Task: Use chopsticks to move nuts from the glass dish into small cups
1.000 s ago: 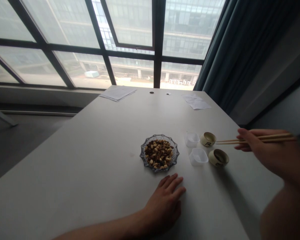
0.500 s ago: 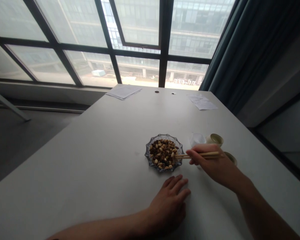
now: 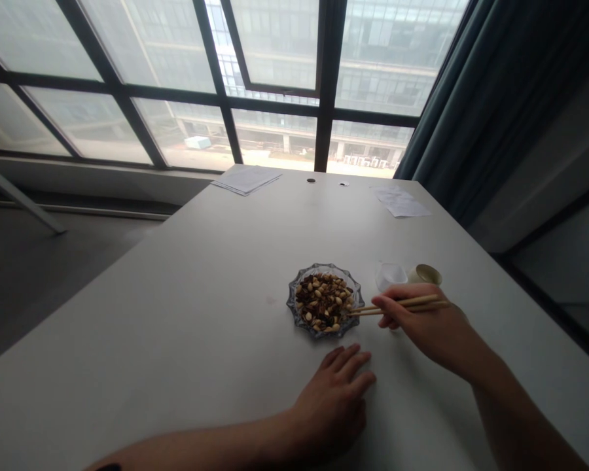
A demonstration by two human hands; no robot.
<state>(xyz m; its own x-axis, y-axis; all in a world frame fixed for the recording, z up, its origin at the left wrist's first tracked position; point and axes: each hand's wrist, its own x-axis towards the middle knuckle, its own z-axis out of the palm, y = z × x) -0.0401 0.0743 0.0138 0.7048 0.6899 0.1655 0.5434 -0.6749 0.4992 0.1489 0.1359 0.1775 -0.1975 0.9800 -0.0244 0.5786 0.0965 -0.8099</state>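
Note:
My right hand (image 3: 422, 320) grips a pair of light wooden chopsticks (image 3: 417, 303), their tips over the right side of a scalloped glass bowl (image 3: 294, 314). Mixed nuts and seeds (image 3: 324, 301), pale and dark brown, fill the bowl. Whether the tips pinch a nut is too small to tell. Flat on the table just in front of the bowl, my left hand (image 3: 334, 399) rests with its fingers stretched out and holds nothing. Behind my right hand stand a clear cup (image 3: 391, 276) and a pale green cup (image 3: 427, 275), both partly covered by it.
All this is on a white table (image 3: 201, 294). Stacked papers (image 3: 248, 179) lie at its far left and more sheets (image 3: 402, 201) at its far right. Large windows (image 3: 275, 59) rise beyond the far edge, with a dark curtain (image 3: 451, 98) on the right.
My right hand has drawn the chopsticks slightly right, and their tips have shifted toward the bowl's rim. A second green cup has become hidden behind this hand. My left hand stays put.

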